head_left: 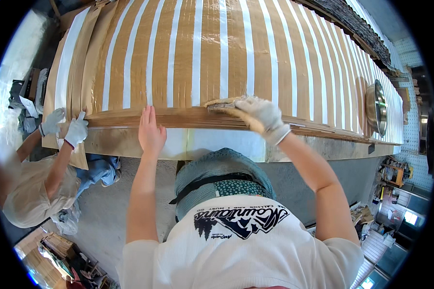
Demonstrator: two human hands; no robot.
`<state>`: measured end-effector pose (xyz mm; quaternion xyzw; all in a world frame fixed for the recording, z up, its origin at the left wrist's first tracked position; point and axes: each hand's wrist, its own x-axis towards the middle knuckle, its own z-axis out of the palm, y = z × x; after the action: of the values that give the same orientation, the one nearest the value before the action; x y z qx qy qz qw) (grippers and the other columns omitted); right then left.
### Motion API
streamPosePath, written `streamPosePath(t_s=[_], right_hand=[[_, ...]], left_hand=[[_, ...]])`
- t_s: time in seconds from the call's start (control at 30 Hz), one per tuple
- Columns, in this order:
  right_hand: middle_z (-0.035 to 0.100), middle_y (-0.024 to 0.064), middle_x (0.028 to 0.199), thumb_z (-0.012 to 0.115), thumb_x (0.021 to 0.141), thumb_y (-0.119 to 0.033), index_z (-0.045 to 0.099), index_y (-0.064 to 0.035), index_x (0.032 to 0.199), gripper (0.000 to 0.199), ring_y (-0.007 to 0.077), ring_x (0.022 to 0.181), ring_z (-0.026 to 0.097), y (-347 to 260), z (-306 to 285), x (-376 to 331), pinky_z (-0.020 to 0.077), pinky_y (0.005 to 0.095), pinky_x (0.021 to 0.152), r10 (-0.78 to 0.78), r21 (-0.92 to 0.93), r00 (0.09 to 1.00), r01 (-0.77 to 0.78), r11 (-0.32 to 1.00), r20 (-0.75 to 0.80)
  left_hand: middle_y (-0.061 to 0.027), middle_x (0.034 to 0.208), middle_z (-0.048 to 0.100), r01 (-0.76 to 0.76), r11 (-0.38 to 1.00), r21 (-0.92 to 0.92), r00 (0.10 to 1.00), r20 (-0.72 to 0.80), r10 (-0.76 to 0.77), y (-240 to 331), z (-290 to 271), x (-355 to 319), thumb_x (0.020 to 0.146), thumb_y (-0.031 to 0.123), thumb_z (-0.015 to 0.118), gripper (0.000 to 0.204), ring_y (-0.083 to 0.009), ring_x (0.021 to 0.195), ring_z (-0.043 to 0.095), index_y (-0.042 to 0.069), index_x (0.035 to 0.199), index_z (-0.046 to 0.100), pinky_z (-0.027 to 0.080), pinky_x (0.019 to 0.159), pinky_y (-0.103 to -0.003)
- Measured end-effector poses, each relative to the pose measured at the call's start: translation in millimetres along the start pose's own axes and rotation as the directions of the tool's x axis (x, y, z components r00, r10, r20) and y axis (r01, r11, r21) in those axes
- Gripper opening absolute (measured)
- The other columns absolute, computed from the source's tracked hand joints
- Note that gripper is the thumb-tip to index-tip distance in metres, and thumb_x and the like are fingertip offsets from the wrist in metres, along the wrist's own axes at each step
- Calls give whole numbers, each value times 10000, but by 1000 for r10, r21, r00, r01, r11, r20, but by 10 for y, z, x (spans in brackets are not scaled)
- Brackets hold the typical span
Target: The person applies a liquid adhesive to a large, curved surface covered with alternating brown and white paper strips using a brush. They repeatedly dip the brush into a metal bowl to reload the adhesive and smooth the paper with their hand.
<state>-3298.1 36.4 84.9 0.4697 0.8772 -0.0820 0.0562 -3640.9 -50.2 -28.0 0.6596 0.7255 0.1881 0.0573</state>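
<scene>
Brown paper sheets [210,58] lie fanned in overlapping layers across a long table, a pale strip showing along the edge of each. My left hand [152,131] is bare and open, its fingers stretched out and resting on the near edge of the sheets. In a whitish work glove, my right hand [264,118] is closed around a flat, wide brush [222,105]. The brush lies low over the paper near that same edge, its bristle end pointing left. How the gloved fingers wrap the handle is partly hidden.
A shiny metal basin [377,108] stands at the table's right end. At the left, a co-worker [38,188] holds the paper's corner with gloved hands [75,129]. The table's near edge [173,144] runs just ahead of my body. Shelves with clutter [395,173] stand far right.
</scene>
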Motion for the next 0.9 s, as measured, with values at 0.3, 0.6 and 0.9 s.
streamPosePath(t_s=[0.3,0.6,0.9], right_hand=[[691,5,1015,648,903,-270,668,-199,1126,235,171,939,693,170,58,178,582,323,738,-64,-103,945,32,994,-320],[691,-30,927,619,939,-339,679,-220,1061,180,186,851,702,-299,-295,595,576,324,689,-157,144,888,239,960,-432],[723,14,1029,686,889,-270,722,-250,1130,245,187,872,716,-630,-107,606,592,307,686,-163,43,970,174,984,-181]], left_hand=[[-136,1534,413,-12,1000,-9,1000,28,13,-4,-9,84,787,86,585,676,-308,1419,389,-7,1442,448,395,1118,-390],[-116,1540,407,-18,999,-51,1000,11,18,-57,-47,-3,785,58,562,676,-286,1427,379,14,1450,446,368,1142,-389],[-67,1572,366,-61,990,-126,997,29,65,-195,-105,-94,791,36,555,725,-242,1447,350,52,1495,384,354,1150,-401]])
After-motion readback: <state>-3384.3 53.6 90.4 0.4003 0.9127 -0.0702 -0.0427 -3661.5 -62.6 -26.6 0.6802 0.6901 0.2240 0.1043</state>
